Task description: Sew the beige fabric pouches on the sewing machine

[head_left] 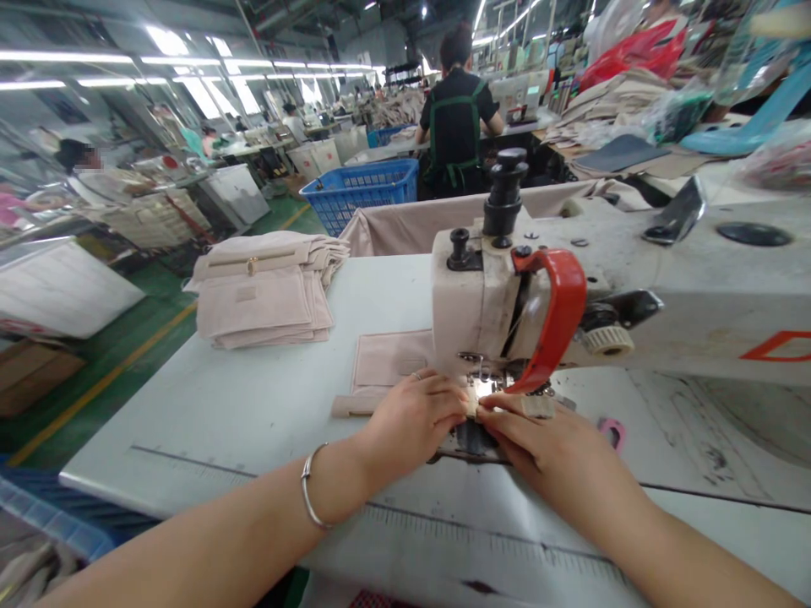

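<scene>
My left hand (pixel 421 414) and right hand (pixel 551 435) meet at the lit stitching spot, fingertips drawn in narrow on the beige cloth (pixel 386 359); the fingers hide the contact, so I can't tell whether either pinches or merely presses. The cloth lies on the table (pixel 272 422), left of the sewing machine (pixel 469 295), its near edge running behind my left fingers. I'd judge good work here means even tension, a flat edge and fingertips clear of the needle area. Farther left sits a fabric stack (pixel 259 291).
</scene>
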A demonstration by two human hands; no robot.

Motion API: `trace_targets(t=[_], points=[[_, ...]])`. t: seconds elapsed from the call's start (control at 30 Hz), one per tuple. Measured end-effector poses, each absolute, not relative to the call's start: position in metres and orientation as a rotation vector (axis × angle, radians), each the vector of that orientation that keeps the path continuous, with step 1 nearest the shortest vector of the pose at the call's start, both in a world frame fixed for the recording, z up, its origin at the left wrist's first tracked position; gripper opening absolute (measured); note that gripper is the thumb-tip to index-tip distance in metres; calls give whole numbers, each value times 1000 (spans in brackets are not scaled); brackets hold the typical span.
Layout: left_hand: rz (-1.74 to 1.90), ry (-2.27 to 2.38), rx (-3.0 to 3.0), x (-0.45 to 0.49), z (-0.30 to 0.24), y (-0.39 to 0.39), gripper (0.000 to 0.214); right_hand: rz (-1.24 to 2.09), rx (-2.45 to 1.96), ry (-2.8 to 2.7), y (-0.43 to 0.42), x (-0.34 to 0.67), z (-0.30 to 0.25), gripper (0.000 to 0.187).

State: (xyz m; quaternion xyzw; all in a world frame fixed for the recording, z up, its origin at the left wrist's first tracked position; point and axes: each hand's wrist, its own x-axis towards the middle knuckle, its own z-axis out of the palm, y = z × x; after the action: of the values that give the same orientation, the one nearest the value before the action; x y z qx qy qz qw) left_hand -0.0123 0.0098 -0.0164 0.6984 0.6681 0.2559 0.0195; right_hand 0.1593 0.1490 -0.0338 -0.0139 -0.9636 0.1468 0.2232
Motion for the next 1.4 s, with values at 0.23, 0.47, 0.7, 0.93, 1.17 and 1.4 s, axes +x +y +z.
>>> trace_targets(t=[0.23,0.47,0.7,0.93,1.17,1.4], points=[[880,2101,2128,-21,-22,21,12,292,-82,-2655,154,152,-34,24],[954,2109,2079,-23,-24,26,12,289,-133,-2622,156,149,-37,21],[882,2140,2095,-26,-25,26,10,226,-173,-2625,155,147,-38,22],[896,2170,2033,-25,-26,27,12,266,-166,-2596,153,146,-36,22],[868,2170,2025,-26,-24,27,13,278,-177,-2612,152,145,-36,23],[880,2126,2063,-24,-25,21,12,227,-190,-2598,147,148,-32,21]])
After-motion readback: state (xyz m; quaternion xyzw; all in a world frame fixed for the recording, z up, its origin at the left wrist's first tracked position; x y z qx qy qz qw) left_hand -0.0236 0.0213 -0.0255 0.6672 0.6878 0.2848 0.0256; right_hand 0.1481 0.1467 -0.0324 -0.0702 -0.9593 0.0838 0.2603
